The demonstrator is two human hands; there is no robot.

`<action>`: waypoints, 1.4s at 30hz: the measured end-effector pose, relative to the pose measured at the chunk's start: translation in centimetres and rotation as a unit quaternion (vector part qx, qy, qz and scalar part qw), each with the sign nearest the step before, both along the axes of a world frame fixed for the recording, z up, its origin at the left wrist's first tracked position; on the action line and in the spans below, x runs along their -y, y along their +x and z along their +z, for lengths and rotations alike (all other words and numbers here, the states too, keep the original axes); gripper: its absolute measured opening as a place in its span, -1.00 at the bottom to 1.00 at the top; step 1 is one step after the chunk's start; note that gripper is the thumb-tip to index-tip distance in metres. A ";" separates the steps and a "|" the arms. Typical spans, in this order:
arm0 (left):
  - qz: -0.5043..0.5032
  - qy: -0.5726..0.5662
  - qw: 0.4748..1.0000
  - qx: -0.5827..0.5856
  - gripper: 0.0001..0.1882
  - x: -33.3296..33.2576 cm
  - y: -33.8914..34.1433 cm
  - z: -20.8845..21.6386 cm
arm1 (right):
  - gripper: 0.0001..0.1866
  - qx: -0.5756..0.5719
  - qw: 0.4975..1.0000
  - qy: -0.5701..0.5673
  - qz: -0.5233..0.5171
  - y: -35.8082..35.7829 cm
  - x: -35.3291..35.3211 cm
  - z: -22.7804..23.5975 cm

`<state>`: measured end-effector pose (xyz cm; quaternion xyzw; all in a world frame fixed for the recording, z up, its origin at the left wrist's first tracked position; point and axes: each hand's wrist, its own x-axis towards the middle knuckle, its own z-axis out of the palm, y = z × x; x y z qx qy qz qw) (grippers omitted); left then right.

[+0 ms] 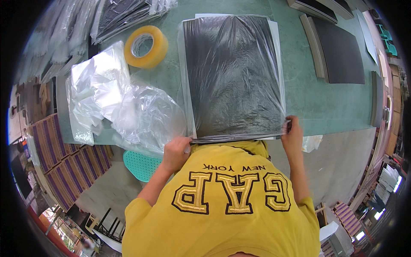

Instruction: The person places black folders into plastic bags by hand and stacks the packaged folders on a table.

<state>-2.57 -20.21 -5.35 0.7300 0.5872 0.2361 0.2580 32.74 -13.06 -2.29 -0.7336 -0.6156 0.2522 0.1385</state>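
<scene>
Directly in front of my body, a flat, dark rectangular panel [233, 77] inside a clear plastic sleeve [186, 81] lies on a green tabletop [325, 105], its near end at the table's edge, against my yellow shirt [231, 231]. The plastic is wrinkled and shiny, gathered into a narrow band along that near end. My left hand [177, 153] is closed at the near left corner, fingers curled on the plastic. My right hand [293, 133] pinches the sleeve at the near right corner. A white sheet [274, 34] shows from beneath the far and right edges.

To the left, a loose heap of clear plastic bags [147, 113] reaches close to my left hand. Beyond it sits a roll of yellowish tape [159, 47], and farther left lie dark pieces wrapped in plastic [122, 21]. Well to the right rests a stack of dark panels [340, 51]. Below the table, on the left, are a turquoise stool [139, 166] with a perforated seat and striped cartons [77, 171].
</scene>
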 end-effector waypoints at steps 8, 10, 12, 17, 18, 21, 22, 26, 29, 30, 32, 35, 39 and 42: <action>-0.120 0.099 0.987 -0.029 -0.36 -5.2 4.9 4.3 | -0.93 -0.363 0.924 -0.079 -0.092 -2.3 0.8 4.0; -0.138 0.105 0.984 -0.043 -0.26 -6.7 6.4 4.3 | -0.89 -0.452 0.888 -0.044 -0.074 -4.3 -0.6 7.4; -0.132 0.109 0.984 -0.047 -0.20 -7.5 7.0 4.7 | -0.88 -0.481 0.877 -0.009 -0.016 -6.4 -1.5 10.9; -0.068 0.254 0.964 -0.051 -0.49 -11.9 3.5 7.6 | -0.86 -0.525 0.828 0.149 0.130 -8.7 -2.0 14.9; -0.030 0.290 0.954 -0.064 -0.66 -13.3 1.8 8.3 | -0.85 -0.551 0.809 0.153 0.135 -8.6 -1.8 15.1; 0.240 0.393 0.888 0.004 -0.83 -18.1 -3.9 9.1 | -0.85 -0.533 0.825 0.141 0.125 -8.4 -2.6 14.7; 0.321 0.320 0.874 0.177 -0.82 -20.2 -3.8 11.1 | -0.86 -0.501 0.854 0.114 0.083 -8.5 -3.0 14.2; 0.459 0.134 0.736 0.479 -0.74 -27.8 -10.1 10.1 | -0.88 -0.439 0.893 0.044 0.087 -8.0 -3.8 11.7; 0.302 -0.115 0.738 0.593 -0.68 -32.3 -17.4 5.7 | -0.88 -0.400 0.908 0.012 0.124 -7.7 -4.5 10.9; 0.327 -0.115 0.720 0.601 -0.67 -33.6 -17.0 4.9 | -0.88 -0.388 0.915 0.010 0.111 -7.6 -4.7 10.3; 0.377 -0.120 0.681 0.616 -0.65 -36.1 -15.5 3.4 | -0.90 -0.354 0.930 0.003 0.101 -7.5 -5.6 9.5; 0.313 -0.173 0.655 0.666 -0.64 -36.8 -21.7 -1.9 | -0.89 -0.324 0.938 -0.004 0.126 -7.5 -6.2 8.9; 0.385 -0.125 0.648 0.645 -0.67 -38.7 -15.3 -2.6 | -0.89 -0.311 0.946 -0.012 0.086 -7.2 -6.3 7.3; 0.462 -0.072 0.603 0.646 -0.73 -37.0 -18.2 -2.8 | -0.85 -0.273 0.953 -0.040 0.123 -7.8 -6.8 7.9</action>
